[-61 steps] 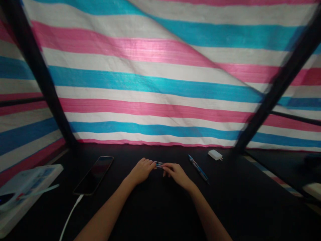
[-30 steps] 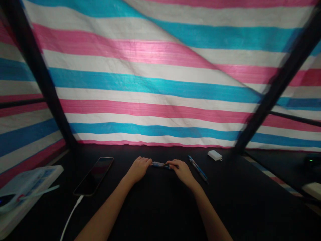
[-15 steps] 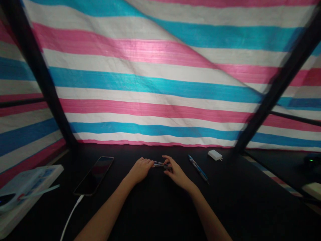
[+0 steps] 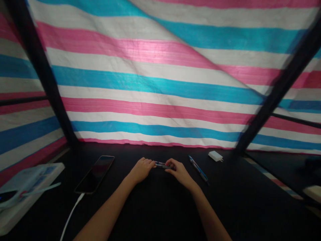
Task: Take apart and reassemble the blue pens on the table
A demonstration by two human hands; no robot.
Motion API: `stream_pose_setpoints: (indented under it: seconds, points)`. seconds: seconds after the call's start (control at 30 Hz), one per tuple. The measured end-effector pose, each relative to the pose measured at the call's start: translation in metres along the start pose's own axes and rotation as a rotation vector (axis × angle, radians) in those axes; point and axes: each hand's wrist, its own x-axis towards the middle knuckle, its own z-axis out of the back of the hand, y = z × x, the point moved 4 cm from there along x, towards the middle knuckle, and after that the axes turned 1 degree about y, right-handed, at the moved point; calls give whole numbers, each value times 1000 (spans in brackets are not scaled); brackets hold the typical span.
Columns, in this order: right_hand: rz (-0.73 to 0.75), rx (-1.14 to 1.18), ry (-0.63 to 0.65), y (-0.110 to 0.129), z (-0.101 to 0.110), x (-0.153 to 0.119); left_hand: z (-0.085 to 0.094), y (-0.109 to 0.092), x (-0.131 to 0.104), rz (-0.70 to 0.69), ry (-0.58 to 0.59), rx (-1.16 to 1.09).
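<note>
Two slim pens (image 4: 160, 164) lie side by side between my hands, low over the black table. My left hand (image 4: 142, 168) is closed around their left ends, fingers pressed together. From the other side my right hand (image 4: 177, 171) pinches the right end of the nearer, darker pen with thumb and fingers. The far ends of the pens are hidden inside my hands. A blue pen (image 4: 198, 168) lies on the table to the right of my right hand, apart from it.
A phone (image 4: 96, 174) with a white cable (image 4: 72, 214) lies at left. Beside it is a thick white book-like block (image 4: 32, 192) with things on top. A white charger plug (image 4: 215, 156) sits back right. Dark posts and a striped sheet (image 4: 155, 110) bound the black table (image 4: 155, 211).
My right hand's fingers were spread around the pen's end; now they have closed on it, slightly further right. My left hand keeps its hold. The view has shifted slightly.
</note>
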Motion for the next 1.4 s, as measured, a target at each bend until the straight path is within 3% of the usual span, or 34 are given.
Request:
stream_pose_setpoints:
  seconds: [0.1,0.27,0.4,0.57,0.77,0.93,1.07,1.4]
  points:
    - [-32,-2,51,-2,-1,0,-1,0,0,-4,-9,-1]
    - [17,7,19,-1,1,-1,-1,0,0,-2,-16,-7]
    - [-43,-11,79,-4,0,-1,0,0,0,-9,-26,-7]
    - [-3,-5,-44,-1,4,0,-2,1,0,-11,-33,-5]
    - [-25,-69,45,1,-2,-1,0,2,-1,-2,-39,-10]
    - [48,-144,-53,9,0,-2,-1,0,-1,-12,-28,-21]
    - [28,-209,10,13,-1,-3,-2,1,-1,-10,-20,-27]
    - [63,-290,-27,19,-1,-4,-1,0,-1,-14,-16,-24]
